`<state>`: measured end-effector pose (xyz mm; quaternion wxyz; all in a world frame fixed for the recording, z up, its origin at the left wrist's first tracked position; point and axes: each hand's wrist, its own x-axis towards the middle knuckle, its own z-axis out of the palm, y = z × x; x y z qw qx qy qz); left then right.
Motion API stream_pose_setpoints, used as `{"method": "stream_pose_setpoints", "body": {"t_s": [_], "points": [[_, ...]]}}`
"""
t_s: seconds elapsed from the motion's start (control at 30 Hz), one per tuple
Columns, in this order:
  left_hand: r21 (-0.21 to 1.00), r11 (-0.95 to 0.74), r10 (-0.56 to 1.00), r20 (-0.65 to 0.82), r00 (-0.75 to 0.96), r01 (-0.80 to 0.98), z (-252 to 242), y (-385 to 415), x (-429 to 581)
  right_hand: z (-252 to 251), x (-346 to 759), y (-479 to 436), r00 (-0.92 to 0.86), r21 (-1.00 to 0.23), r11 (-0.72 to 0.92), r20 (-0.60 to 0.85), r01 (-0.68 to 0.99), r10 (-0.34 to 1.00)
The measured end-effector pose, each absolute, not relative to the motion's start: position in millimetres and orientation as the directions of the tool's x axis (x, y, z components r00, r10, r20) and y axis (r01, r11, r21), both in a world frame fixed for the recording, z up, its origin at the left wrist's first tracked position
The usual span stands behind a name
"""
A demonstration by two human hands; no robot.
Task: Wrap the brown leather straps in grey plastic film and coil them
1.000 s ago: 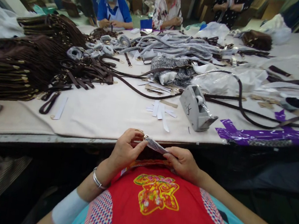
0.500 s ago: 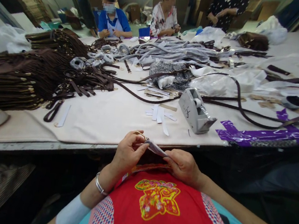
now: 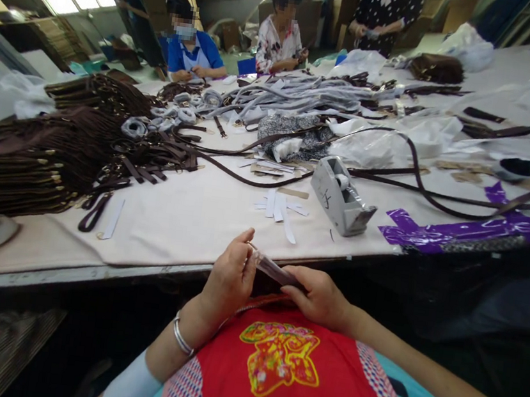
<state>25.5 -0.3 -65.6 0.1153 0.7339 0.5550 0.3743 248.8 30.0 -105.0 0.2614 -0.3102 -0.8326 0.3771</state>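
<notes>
I have a short, greyish-brown strip (image 3: 272,269) held up between my two hands, just off the near edge of the counter (image 3: 169,225) and above my red apron (image 3: 207,375). Its long axis slopes from far left down to near right, so neither hand is the nearer: each has an end. My left hand (image 3: 231,268) takes the far-left end, fingers and thumb closed together there, though their backs hide just how the pinch sits; something thin shows by the fingertips, too small to make out. My right hand (image 3: 318,294) has the near-right end clamped between thumb and fingers, thumb on the near side. The strip thus lies to the right of my left fingers and to the left of my right ones, bridging the gap.

Beyond it, on the far side of the counter's edge, lie some white paper slips (image 3: 279,205), with the grey tape dispenser (image 3: 341,196) just right of them. Well off to the left are a dark looped strap (image 3: 94,213) and a roll of tape (image 3: 4,236), both apart from my fingers.
</notes>
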Motion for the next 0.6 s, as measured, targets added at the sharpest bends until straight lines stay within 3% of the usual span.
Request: {"method": "stream_pose_setpoints", "body": {"t_s": [0.13, 0.4, 0.6], "points": [[0.551, -0.390, 0.899, 0.400, 0.176, 0.738, -59.4, 5.0, 23.7, -99.9, 248.5, 32.3, -0.675, -0.861, 0.388, 0.072, 0.330, 0.734], [0.411, -0.499, 0.828, 0.486, 0.280, 0.763, 11.9, 23.0, 13.4, -106.9, 253.6, 42.8, -0.609, -0.876, 0.306, 0.017, 0.373, 0.793], [0.527, -0.415, 0.883, 0.430, 0.190, 0.742, 59.6, 37.1, -0.1, -122.7, 258.1, 47.3, -0.529, -0.868, 0.287, 0.033, 0.406, 0.848]]}}
